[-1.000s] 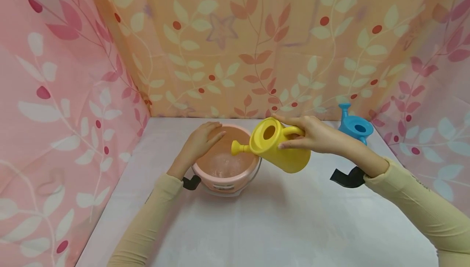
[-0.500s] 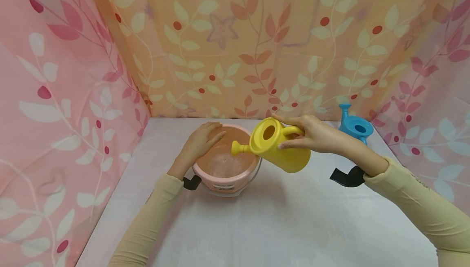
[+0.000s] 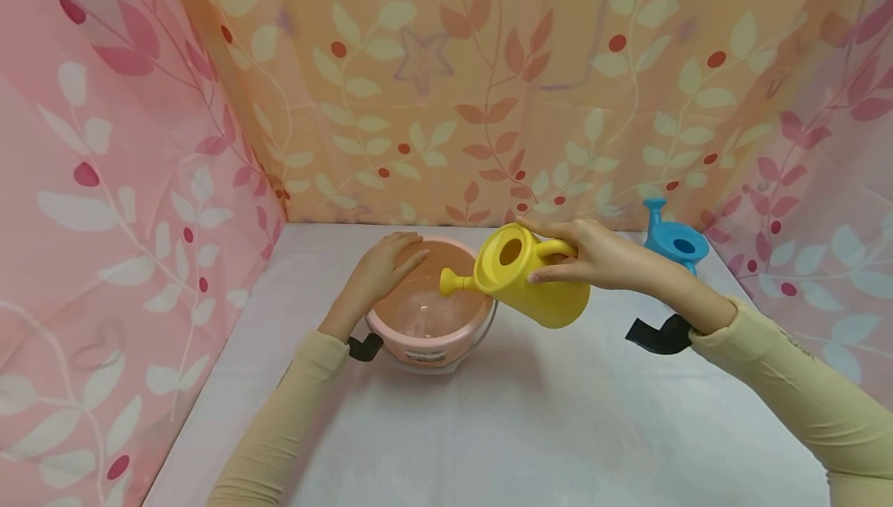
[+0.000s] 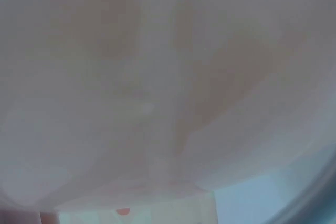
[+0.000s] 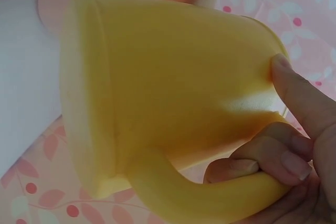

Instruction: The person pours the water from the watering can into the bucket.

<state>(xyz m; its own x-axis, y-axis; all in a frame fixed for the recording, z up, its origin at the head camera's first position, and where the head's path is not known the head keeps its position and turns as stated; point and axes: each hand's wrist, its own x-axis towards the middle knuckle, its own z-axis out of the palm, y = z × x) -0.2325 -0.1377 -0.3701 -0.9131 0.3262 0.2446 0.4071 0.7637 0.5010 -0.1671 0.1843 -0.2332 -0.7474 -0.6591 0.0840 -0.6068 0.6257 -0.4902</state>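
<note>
My right hand [image 3: 600, 257] grips the curved handle of a yellow watering can [image 3: 551, 298]. In the right wrist view several fingers [image 5: 268, 156] wrap the handle while the thumb presses the can's side. The can leans left, its spout over the mouth of a pink bucket [image 3: 436, 348]. Water [image 3: 425, 309] with a rippled patch lies in the bucket. My left hand [image 3: 380, 270] rests on the bucket's left rim with fingers extended and the thumb over the inside. Only a blurred, close bucket wall [image 4: 157, 103] fills most of the left wrist view.
A blue watering can [image 3: 673, 239] stands at the table's back right corner. The white-covered table [image 3: 544, 429] has floral curtains [image 3: 446, 104] along its back and both sides. A thin bail handle [image 3: 491, 321] hangs at the bucket's right side.
Both hands, the yellow watering can and the bucket stay in place. Only the ripples on the water look different from frame to frame.
</note>
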